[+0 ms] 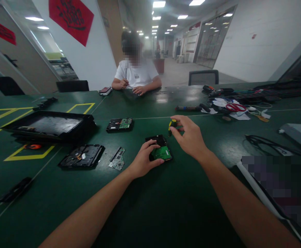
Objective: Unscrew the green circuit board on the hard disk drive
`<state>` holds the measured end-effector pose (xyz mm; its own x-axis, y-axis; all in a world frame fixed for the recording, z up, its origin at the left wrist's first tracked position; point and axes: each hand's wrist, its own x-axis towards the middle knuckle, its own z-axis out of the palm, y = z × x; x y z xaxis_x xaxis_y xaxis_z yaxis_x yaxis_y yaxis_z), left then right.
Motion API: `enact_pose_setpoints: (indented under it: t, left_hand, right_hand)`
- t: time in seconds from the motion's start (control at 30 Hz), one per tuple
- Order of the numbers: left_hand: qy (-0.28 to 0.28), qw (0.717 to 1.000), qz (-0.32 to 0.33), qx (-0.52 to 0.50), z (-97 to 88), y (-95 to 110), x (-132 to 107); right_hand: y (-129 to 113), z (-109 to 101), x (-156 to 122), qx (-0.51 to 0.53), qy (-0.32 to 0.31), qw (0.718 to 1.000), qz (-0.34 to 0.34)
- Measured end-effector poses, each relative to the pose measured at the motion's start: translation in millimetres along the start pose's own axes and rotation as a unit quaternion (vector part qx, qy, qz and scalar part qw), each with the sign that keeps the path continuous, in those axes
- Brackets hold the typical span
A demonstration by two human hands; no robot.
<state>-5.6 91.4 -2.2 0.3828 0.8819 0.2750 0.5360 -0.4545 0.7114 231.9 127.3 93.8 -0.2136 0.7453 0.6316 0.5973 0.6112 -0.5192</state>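
In the head view a hard drive (163, 152) with a green circuit board lies on the table in front of me. My left hand (145, 159) grips it from the left, thumb at the near edge and fingers over the far side. Above its right far corner, my right hand (187, 136) pinches a short yellow and green screwdriver (170, 128) between thumb and fingers. The screwdriver points down; whether its tip touches the drive I cannot tell. Left of my left hand lies a loose circuit board (117, 158). Another hard drive (119, 124) lies farther back.
A drive casing (82, 156) and a large black tray (49, 125) are on the left of the green table (145, 213). Cables and tools (235, 105) pile up at the back right, with a black cable (266, 143) nearer. Across the table sits a person (137, 74).
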Motion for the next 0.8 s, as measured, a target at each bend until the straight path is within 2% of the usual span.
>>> enact_pose_setpoints:
  t: [0.13, 0.8]
  left_hand:
    - [0.004, 1.000, 0.003, 0.002, 0.5, -0.7, -0.4]
    - [-0.003, 1.000, 0.014, 0.006, -1.7, 0.9, -0.5]
  right_hand:
    - [2.5, 2.9, -0.2, -0.004, 0.007, 1.000, -0.014]
    - [4.7, 6.1, -2.1, -0.006, 0.009, 1.000, 0.000]
